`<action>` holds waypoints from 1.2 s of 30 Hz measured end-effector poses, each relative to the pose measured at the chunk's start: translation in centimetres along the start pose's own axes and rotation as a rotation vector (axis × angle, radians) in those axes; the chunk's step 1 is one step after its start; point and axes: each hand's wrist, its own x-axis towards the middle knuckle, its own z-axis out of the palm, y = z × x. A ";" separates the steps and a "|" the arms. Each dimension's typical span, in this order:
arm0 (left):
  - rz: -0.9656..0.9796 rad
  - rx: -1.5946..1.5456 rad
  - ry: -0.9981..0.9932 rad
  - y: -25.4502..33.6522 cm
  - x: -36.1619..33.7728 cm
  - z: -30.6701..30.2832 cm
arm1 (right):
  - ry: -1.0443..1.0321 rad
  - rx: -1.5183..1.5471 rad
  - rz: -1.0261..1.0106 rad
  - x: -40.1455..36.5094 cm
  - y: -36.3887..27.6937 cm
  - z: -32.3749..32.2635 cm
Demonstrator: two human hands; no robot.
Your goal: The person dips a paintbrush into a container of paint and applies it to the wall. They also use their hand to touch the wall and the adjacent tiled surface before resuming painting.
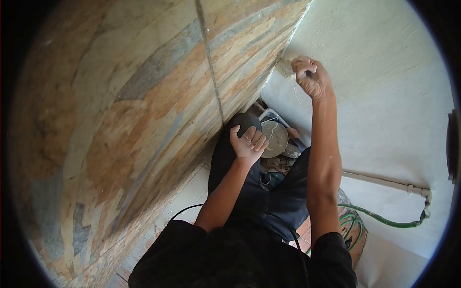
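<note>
Black shirt [240, 259] and dark trousers fill the bottom of the view, with a thin black cable [185, 210] looping off the left shoulder. The right hand [311, 77] is raised and closed in a fist around a small brush [286, 67]. The bristles press into the corner where the stone wall [144, 120] meets the white wall [384, 96]. The left hand [248, 142] rests on the raised knee [242, 124], fingers loosely half curled, holding nothing.

As I judge it, the main risk is smearing. The brush sits right on the seam, so a slip to the left would drag whatever it carries onto the rough stone face, where it would be hard to clean off. The arm is stretched high, and that makes a steady stroke harder. Drips could also fall onto the trousers below.

A round pail [274, 139] with a thin wire handle stands just beyond the knee, among clutter too small to name. A pale pipe [379, 181] runs along the foot of the white wall, and a green hose [379, 219] lies coiled below it. Both walls hem the legs in closely, leaving little room to shift.
</note>
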 end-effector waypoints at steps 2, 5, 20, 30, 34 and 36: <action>0.005 0.004 0.001 -0.1 0.0 0.0 | -0.048 -0.064 -0.056 -1.1 0.9 2.4; -0.011 0.018 -0.022 0.0 -0.1 0.1 | -0.187 -0.166 -0.021 -4.3 2.6 5.9; -0.055 0.051 -0.026 0.6 -0.9 1.1 | 0.743 -1.752 -1.226 5.5 5.8 -15.0; -0.039 0.046 0.001 1.1 -1.2 1.0 | 0.923 -1.581 -1.018 8.3 7.6 -20.4; -0.050 0.073 -0.003 1.2 -1.0 1.1 | 1.042 -1.646 -0.826 7.8 7.6 -20.7; -0.053 0.075 0.012 0.9 -1.1 1.1 | 1.132 -1.659 -0.752 7.8 7.3 -23.7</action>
